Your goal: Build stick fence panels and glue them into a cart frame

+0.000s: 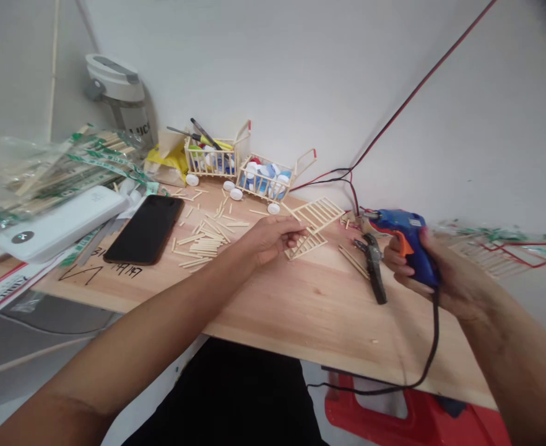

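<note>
My left hand (275, 236) is closed in a pinch at the near left side of a small lattice frame made of thin wooden sticks (319, 214). A second stick lattice (308, 245) sits just below it, partly behind my fingertips. My right hand (415, 263) is wrapped round a blue hot glue gun (400, 224) with an orange trigger, its nozzle facing left towards the frames. Beneath the gun, black-handled pliers (374, 267) lie on the wooden table (301, 303) beside a few loose sticks (354, 263).
Cut sticks (203, 243) lie scattered left of the frames. Behind them stand two small stick carts (212, 162) holding bottle caps. A phone (145, 229), a white power bank (64, 223) and bagged sticks (45, 173) occupy the left. The gun's black cable (433, 347) hangs over the front edge.
</note>
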